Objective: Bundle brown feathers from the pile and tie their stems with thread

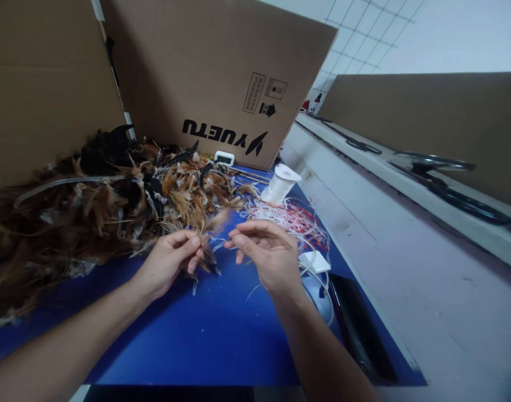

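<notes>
My left hand (pixel 173 259) is closed in a pinch around brown feathers (pixel 208 259) that stick out past its fingertips over the blue table. To its right, my right hand (pixel 266 251) has thumb and fingers drawn together; whatever lies between them is too fine to make out. A pale, narrow strip (pixel 217 244) shows in the gap between the two hands. Behind and to the left of my left hand spreads a large heap of brown and black feathers (pixel 113 206), with whitish strips among them.
A white spool (pixel 280 184) stands beside tangled white and red strips (pixel 295 218). Nearer me are a white square block (pixel 315 262), a looped cable (pixel 331 312) and a black glossy object (pixel 362 329). Cardboard panels (pixel 221 67) rise behind; scissors (pixel 359 145) rest on the right ledge.
</notes>
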`<state>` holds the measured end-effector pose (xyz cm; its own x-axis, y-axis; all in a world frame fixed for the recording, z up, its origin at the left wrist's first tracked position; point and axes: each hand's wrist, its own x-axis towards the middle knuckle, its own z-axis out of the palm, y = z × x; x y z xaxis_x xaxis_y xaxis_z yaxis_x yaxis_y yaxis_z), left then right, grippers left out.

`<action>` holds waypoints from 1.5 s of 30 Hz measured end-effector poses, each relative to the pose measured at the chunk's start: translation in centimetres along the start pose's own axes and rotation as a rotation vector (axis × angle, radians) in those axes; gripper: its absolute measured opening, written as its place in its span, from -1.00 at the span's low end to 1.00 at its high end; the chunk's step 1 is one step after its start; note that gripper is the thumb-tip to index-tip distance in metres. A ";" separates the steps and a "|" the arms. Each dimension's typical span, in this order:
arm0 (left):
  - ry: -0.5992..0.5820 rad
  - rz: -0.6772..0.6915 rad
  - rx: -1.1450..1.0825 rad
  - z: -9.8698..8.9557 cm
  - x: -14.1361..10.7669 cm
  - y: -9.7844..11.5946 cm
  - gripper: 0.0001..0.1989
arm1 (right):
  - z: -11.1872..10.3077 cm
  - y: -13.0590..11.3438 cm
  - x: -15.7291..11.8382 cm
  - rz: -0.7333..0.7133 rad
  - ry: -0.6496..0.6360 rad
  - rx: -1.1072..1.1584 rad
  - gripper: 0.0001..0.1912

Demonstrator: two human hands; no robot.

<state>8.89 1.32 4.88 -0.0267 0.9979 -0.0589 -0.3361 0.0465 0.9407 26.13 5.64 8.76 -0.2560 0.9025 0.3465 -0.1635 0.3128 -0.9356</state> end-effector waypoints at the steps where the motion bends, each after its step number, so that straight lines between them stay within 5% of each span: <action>1: -0.008 -0.001 0.003 0.1 0.0 0.0 -0.75 | 0.2 0.0 -0.3 0.000 -0.004 0.002 -0.87; 10: -0.059 0.019 0.050 0.0 -0.1 -0.4 -0.74 | 0.8 0.8 -1.2 -0.243 -0.016 -0.340 -0.88; 45: -0.097 0.048 0.171 0.0 -0.2 -0.5 -0.74 | 0.7 1.1 -1.4 -0.556 -0.003 -0.686 -0.92</action>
<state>9.05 1.07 4.44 0.0543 0.9984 0.0122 -0.1712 -0.0028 0.9852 25.66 4.54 7.34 -0.3121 0.5660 0.7631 0.3425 0.8162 -0.4653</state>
